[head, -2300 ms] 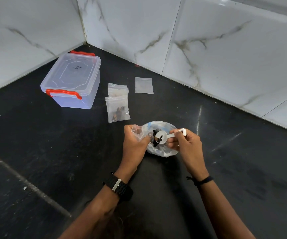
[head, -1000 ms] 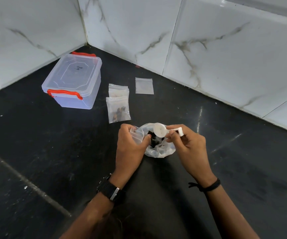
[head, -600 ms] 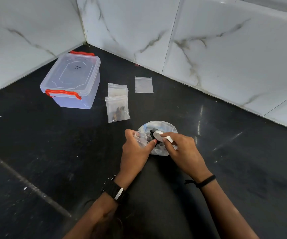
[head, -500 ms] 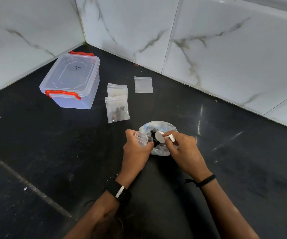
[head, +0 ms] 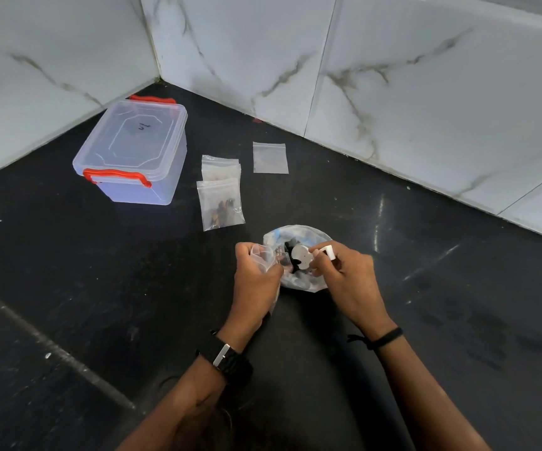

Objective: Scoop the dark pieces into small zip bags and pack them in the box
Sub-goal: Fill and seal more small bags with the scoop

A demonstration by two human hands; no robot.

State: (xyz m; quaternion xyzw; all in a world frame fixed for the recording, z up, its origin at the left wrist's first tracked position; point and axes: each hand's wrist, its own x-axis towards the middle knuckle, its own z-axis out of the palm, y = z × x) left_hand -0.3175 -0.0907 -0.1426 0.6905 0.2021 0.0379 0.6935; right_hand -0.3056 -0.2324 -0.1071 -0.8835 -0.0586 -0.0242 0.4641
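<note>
My left hand (head: 254, 278) grips a small clear zip bag (head: 263, 255) with its mouth held apart. My right hand (head: 347, 275) pinches the handle of a white scoop (head: 302, 257), whose round bowl is turned over at the small bag's mouth. Dark pieces (head: 289, 247) show around the scoop, above the big clear supply bag (head: 299, 281) that sits on the black counter (head: 100, 288). Whether pieces have landed inside the small bag is unclear. The clear box (head: 132, 151) with red latches stands shut at the far left.
A filled zip bag (head: 220, 205) with brownish pieces lies beside the box, overlapping another bag (head: 220, 167) behind it. An empty zip bag (head: 269, 157) lies farther back. Marble wall tiles (head: 393, 76) close off the corner behind.
The scoop came out of the supply bag holding pieces, swung to the small bag's mouth and tipped over. My left hand has kept hold of the small bag throughout.
</note>
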